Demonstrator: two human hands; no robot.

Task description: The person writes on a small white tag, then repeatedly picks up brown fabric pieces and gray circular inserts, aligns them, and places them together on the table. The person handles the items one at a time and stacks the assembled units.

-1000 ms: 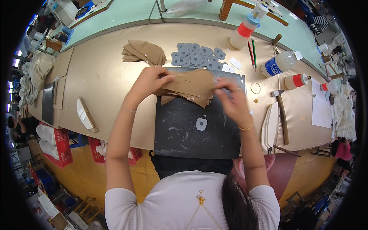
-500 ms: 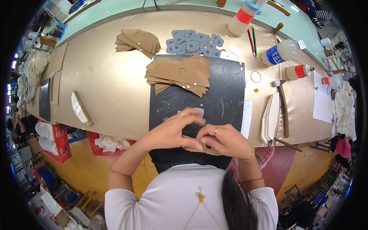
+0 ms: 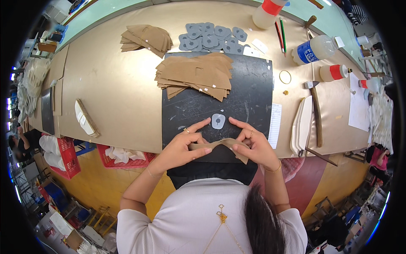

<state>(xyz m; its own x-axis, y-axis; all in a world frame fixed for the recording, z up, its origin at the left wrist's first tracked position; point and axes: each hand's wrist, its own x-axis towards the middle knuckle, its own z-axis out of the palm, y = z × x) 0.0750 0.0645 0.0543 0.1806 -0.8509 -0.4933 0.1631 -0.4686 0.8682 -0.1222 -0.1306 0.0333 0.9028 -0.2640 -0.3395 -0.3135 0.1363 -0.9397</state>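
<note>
- The brown piece (image 3: 228,143), curved upward, is in hand at lower centre, before the near edge of the black mat (image 3: 253,99).
- The left hand (image 3: 184,149) and right hand (image 3: 259,149) each pinch an end, thumb against fingers, index fingers extended.
- Just beyond lies one grey patch (image 3: 218,121), loose and apart from it; handling looks unfinished.
- Farther up, a brown stack (image 3: 190,73) and, upper left, a brown fan (image 3: 146,38); which is done or left, I cannot tell.
- At upper centre, a grey pile (image 3: 210,39) seems unused.
</note>
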